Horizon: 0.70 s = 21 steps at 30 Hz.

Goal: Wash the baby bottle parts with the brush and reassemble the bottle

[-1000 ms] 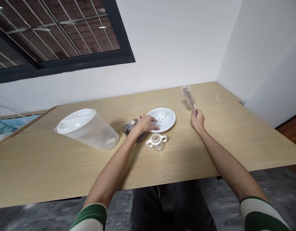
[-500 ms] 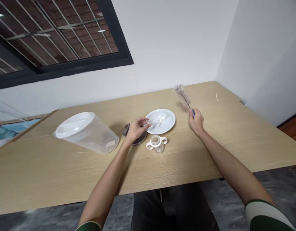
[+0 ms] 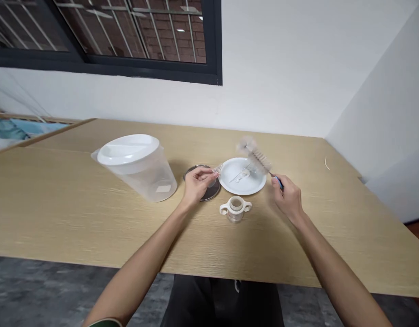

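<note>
Between the fingertips of my left hand [image 3: 196,185] is a small clear plastic piece [image 3: 219,170], too small to name exactly. That hand hovers over a dark round metal dish [image 3: 210,192], partly covering it. My right hand [image 3: 288,196] grips the blue handle of a bottle brush [image 3: 259,160], its pale bristles pointing up and left above the right side of a white plate [image 3: 226,185]. On the plate lie a thin rod and small clear and white parts [image 3: 244,174]. A small two-handled baby bottle [image 3: 236,210] stands upright with its mouth uncovered, in front of the plate.
A large translucent pitcher [image 3: 137,170] with a white lid stands to the left. A thin pale strip [image 3: 326,163] lies at the right on the wooden table [image 3: 127,231]. The white wall and a barred window [image 3: 144,32] are behind.
The bottle brush has moved leftward, closer to the plate and my left hand. My left hand still holds the clear piece. The whole view has shifted and tilted.
</note>
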Tool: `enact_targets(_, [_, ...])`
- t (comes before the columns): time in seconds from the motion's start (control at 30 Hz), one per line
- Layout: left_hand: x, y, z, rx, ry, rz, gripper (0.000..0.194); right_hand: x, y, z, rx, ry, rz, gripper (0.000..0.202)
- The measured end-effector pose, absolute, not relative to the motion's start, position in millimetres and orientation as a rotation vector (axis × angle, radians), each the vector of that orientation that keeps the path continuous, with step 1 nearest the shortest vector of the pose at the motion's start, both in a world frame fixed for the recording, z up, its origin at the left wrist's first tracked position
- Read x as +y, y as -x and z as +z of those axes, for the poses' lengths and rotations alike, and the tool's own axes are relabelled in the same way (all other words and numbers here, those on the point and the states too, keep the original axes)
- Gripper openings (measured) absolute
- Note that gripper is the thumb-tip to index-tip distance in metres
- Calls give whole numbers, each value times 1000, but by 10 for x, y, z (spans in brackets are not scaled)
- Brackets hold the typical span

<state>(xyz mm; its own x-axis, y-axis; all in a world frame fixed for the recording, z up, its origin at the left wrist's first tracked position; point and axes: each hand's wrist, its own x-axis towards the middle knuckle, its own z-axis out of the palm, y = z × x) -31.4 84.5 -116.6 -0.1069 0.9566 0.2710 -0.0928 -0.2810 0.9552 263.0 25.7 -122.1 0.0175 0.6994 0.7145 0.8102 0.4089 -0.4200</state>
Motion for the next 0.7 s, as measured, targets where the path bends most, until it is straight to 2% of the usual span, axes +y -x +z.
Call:
enact_targets(0.23, [748,251,-1114,917,-1106,1540,41,166,-2466,-1242,-1955,1108,-525,29])
enact_targets(0.4, [683,224,-1072,896,-1093,1523,39,208,-2555,-1243,-1977,1145,-720,26])
enact_targets(0.53, [685,216,-1062,887,-1068,1504,39,230,-2659,-1192,-1891,1213,-777,25])
enact_targets(0.7, [671,213,-1038,898,-1075,1522,41,191,-2651,-1128,-1809,1148,-671,27])
